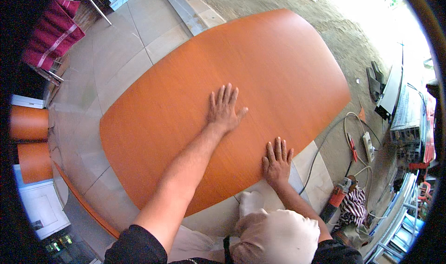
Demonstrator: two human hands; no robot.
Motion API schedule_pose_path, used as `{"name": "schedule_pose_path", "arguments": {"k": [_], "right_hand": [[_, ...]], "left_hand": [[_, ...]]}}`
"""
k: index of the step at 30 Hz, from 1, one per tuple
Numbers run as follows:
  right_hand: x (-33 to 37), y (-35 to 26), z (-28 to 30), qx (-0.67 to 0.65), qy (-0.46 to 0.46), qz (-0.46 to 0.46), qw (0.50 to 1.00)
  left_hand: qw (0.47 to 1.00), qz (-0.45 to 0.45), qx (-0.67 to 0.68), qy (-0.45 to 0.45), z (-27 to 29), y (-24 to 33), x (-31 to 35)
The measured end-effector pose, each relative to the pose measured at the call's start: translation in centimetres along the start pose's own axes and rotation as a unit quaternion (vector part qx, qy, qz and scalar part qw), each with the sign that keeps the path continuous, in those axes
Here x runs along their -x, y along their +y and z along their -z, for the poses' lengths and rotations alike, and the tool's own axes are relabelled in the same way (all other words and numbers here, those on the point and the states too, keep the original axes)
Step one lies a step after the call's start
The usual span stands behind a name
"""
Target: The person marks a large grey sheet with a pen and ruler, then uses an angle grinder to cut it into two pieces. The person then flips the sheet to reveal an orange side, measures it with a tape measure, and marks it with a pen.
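A large orange-brown wooden board (278,64) with a smooth face lies flat on the floor before me. My left hand (224,108) rests palm down near the middle of the board, its fingers spread and the thumb out to the right. Closer to me, by the board's near right edge, my right hand (278,162) lies flat with its fingers stretched out. Neither hand holds anything. What is under the board is hidden.
Right of me lie a red and grey angle grinder (338,194), a striped cloth (351,207), red-handled pliers (353,148) and a white power strip (369,147) with cables. Black sandals (374,80) and metal profiles stand farther right. A maroon towel (55,34) hangs at the far left.
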State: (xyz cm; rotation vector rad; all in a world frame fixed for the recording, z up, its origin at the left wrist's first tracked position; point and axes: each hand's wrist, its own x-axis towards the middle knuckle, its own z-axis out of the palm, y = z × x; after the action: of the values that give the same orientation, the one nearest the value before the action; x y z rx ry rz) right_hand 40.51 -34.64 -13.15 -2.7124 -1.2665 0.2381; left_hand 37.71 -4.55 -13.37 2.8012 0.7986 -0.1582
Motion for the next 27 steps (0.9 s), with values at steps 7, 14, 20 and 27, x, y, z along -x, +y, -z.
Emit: {"name": "schedule_pose_path", "arguments": {"k": [7,14,20,27], "right_hand": [[0.1,-0.2,0.7,-0.009,-0.025,0.001,1.000],[0.0,0.1,0.6,0.002,-0.049,-0.002,0.999],[0.1,0.1,0.6,-0.005,-0.056,-0.002,0.998],[-0.1,0.0,0.7,-0.001,-0.043,-0.007,0.999]], "left_hand": [[0.997,0.053,-0.016,0.050,1.8,-6.5,-9.6],[0.995,0.085,-0.048,0.034,3.6,-9.9,-16.4],[0.993,0.096,-0.064,0.039,4.3,-9.6,-17.5],[0.994,0.024,-0.066,0.080,0.3,-0.4,-6.8]]}}
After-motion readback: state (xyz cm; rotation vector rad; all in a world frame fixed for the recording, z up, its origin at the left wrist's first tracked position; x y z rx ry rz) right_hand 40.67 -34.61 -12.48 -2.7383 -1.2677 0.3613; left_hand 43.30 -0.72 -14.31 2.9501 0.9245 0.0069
